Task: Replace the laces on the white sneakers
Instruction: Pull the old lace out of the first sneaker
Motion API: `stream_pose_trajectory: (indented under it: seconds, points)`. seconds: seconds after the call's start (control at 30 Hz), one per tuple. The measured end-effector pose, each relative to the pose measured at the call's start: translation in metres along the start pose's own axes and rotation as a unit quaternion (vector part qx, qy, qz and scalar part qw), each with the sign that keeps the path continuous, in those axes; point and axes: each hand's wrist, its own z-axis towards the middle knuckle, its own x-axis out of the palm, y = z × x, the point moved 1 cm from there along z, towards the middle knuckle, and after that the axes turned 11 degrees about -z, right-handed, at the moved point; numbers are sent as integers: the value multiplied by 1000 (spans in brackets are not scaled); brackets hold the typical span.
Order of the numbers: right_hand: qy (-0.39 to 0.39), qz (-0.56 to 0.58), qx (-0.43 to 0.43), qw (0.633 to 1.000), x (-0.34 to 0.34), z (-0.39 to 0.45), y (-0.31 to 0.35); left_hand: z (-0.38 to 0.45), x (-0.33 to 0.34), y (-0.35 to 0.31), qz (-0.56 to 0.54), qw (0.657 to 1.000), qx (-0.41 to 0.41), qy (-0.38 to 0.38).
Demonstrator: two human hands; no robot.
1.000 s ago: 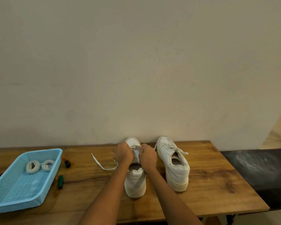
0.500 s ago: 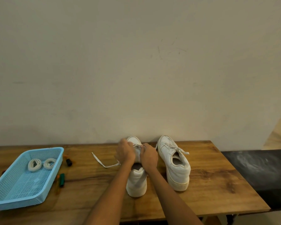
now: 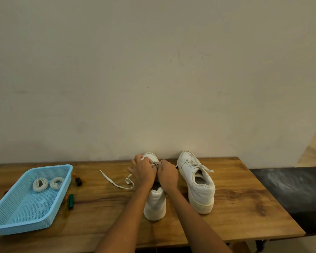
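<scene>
Two white sneakers [image 3: 195, 181] (one under both hands), two coiled laces [image 3: 47, 183] in one blue basket [image 3: 16, 214], one loose lace [image 3: 115, 181].

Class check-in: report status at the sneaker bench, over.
Left hand and right hand both pinching the lace on the near sneaker. Second sneaker laced. Two coiled laces in the blue basket. Nothing in the way.

A: Hands? 
B: Left hand [image 3: 143, 173] and right hand [image 3: 167, 173] both over the near sneaker [image 3: 155, 203], pinching its lace [image 3: 117, 182] at the eyelets. Loose end trails left on the wooden table [image 3: 235, 207].
A: Rest?
B: Second sneaker [image 3: 197, 183] just right, laced. Blue basket [image 3: 66, 178] far left, two coiled laces [image 3: 47, 183] inside.
</scene>
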Motion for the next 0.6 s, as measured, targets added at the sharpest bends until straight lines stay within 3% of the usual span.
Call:
stream_pose_trajectory:
  seconds: [0.17, 0.4, 0.6]
  points:
    - [2, -6, -8, 1000, -2, 1, -1, 1, 0, 2, -18, 999, -30, -2]
    - [-8, 4, 0, 1000, 1, 1, 0, -4, -2, 2, -60, 998, -8, 15]
    - [-10, 2, -5, 1000, 1, 1, -1, -2, 0, 0, -28, 999, -14, -13]
